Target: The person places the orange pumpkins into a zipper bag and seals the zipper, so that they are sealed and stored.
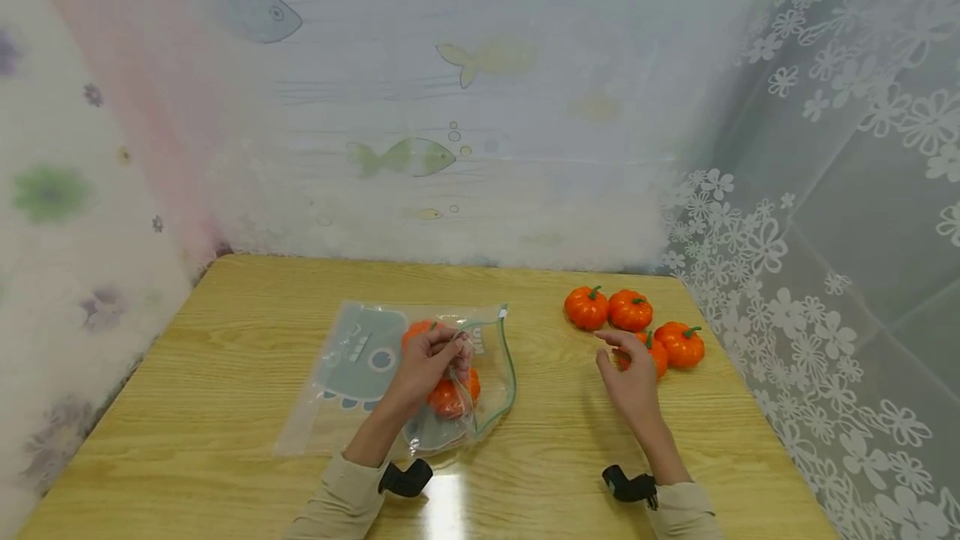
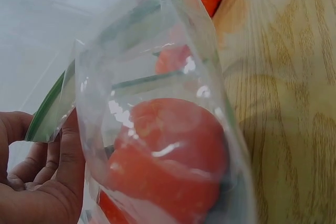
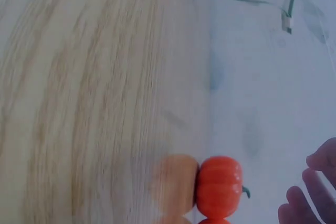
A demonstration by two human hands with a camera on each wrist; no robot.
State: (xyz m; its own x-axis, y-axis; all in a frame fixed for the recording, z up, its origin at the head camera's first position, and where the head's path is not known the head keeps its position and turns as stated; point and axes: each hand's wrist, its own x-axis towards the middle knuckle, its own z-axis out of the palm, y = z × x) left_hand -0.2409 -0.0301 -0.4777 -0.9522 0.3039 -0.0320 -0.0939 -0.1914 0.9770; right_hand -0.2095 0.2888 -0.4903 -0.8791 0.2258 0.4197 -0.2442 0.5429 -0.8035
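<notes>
Pale printed sheeting [image 1: 487, 107]: behind the bag [image 1: 341, 357]; its fish drawings show clearly only in the head view.
Table [image 1: 225, 332]: wood-grained, under the bag.
Bag: clear plastic with a grey-blue printed figure, lying on the table, its mouth edged in green; the left wrist view looks closely through its side, while the head view shows the whole print.
Left hand [image 1: 426, 369]: at the bag's mouth, thumb and fingers pinching the edge; the left wrist view shows the green strip between them.
Right hand [image 1: 632, 377]: right of the bag, fingers loosely bent, thumb well apart, holding nothing; whether it touches the nearest pumpkin, I cannot tell.
Loose pumpkins [image 1: 630, 310]: four, orange, right of the bag; the head view shows all.
Bagged pumpkins [image 1: 452, 398]: two visible inside the bag.
Slider [image 1: 503, 312]: white, at the bag's far mouth corner.
</notes>
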